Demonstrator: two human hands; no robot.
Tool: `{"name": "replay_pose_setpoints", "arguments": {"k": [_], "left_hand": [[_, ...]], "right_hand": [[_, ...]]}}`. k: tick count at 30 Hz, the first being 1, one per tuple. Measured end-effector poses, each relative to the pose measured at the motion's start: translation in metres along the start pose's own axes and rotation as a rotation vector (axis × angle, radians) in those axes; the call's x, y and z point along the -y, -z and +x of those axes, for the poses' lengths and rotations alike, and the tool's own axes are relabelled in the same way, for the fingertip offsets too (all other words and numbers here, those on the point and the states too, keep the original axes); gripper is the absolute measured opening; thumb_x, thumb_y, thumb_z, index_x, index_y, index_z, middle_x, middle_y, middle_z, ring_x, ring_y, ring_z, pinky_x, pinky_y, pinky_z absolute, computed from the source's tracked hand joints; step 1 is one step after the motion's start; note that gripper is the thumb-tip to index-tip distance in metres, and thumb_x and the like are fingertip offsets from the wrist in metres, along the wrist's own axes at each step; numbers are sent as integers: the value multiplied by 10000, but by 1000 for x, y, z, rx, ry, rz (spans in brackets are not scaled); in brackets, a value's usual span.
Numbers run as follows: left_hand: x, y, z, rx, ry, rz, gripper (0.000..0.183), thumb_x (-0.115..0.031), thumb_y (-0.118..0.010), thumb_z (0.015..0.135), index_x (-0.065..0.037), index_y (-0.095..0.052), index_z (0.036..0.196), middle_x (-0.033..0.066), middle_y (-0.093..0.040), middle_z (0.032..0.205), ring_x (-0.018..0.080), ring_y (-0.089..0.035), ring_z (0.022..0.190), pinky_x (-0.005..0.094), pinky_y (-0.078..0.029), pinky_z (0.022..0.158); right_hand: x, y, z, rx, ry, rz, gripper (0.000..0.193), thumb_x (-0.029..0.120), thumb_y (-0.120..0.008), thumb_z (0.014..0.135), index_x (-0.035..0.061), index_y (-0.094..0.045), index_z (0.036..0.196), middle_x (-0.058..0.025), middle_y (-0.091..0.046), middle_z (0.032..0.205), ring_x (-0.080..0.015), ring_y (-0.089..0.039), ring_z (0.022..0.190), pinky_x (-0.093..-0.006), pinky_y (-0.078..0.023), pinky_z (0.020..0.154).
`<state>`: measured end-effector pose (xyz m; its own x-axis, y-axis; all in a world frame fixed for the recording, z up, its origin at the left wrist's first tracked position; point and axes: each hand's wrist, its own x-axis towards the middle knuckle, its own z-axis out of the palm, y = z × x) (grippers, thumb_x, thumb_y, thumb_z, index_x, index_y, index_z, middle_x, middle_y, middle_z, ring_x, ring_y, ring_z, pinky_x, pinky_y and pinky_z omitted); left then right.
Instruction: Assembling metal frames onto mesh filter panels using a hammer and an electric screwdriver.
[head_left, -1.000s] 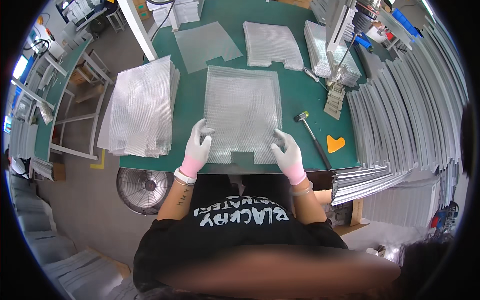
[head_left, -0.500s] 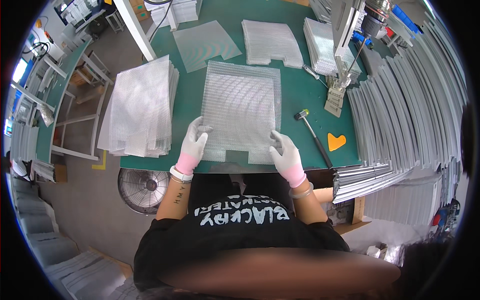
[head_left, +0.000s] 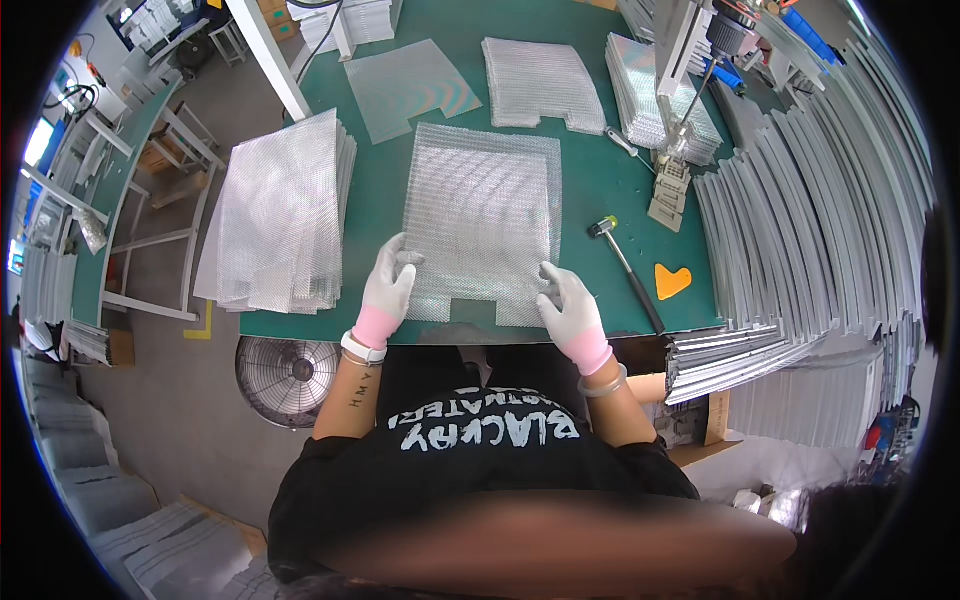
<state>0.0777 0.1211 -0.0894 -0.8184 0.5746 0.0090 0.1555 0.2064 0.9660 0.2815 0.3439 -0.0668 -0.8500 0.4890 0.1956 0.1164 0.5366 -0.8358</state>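
In the head view, layered mesh sheets (head_left: 482,220) are lying on the green tabletop (head_left: 592,185), their notched edge facing the person. The gloved left hand (head_left: 388,283) is touching their left edge; the right hand (head_left: 571,312) is resting at their right edge. Both are curving loosely open, thumbs apart from fingers. A hammer (head_left: 634,280) is lying to the right.

Mesh sheets (head_left: 482,215) between left hand (head_left: 387,285) and right hand (head_left: 574,314)
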Motion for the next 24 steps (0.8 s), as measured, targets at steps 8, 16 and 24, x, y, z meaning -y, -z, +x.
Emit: {"name": "replay_pose_setpoints", "arguments": {"k": [8,16,24], "left_hand": [[-2,0,-1,-60,-114,226,547,-100,-565,915,44,-416,1422,148,-663,1160,245,-626,1084,338,-455,998],[-17,-2,-4,-123,-116,391,672,-143,-722,810,70,-451,1387,238,-637,1181,359,-612,1110,415,-468,986],[-1,-6,-2,-168,-175,447,659,-159,-699,836,64,-437,1399,197,-647,1077,340,-629,1028,409,-479,954]], "right_hand": [[-9,-1,0,19,94,-156,492,35,-659,844,-22,-554,1320,-172,-627,1165,-228,-665,939,-312,-526,857],[5,-1,1,-22,78,-247,505,143,-710,832,10,-563,1297,-204,-615,1160,-362,-611,1052,-395,-507,913],[-7,-9,3,-48,117,-190,509,125,-709,831,-8,-557,1298,-208,-611,1145,-346,-616,1008,-390,-515,895]]}}
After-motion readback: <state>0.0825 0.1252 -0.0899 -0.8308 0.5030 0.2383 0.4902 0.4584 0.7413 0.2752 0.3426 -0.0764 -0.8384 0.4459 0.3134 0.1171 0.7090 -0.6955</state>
